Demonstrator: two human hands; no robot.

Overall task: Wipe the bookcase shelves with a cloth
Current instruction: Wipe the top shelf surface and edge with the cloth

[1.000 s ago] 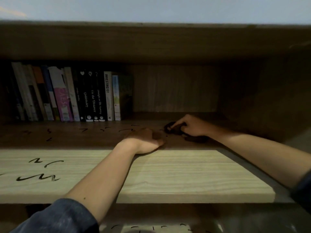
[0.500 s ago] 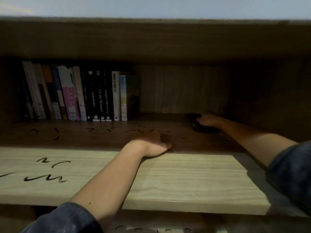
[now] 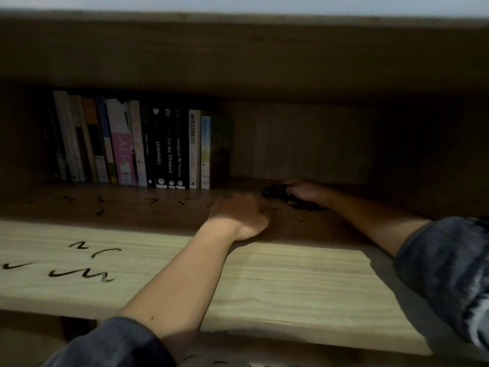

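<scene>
**Both arms stretched forward, hands low**

The left hand (image 3: 239, 217) lies palm down, fingers loosely curled, its forearm bare and running straight back to a rolled blue sleeve. The right hand (image 3: 304, 190) reaches further in, fingers closed around something dark; its forearm angles in from the right, sleeve pushed up near the elbow.

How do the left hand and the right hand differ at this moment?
The left hand rests empty near the shelf's front; the right hand reaches deep toward the back. The right hand grips a dark cloth; the left holds nothing. Both touch the same shelf.
</scene>
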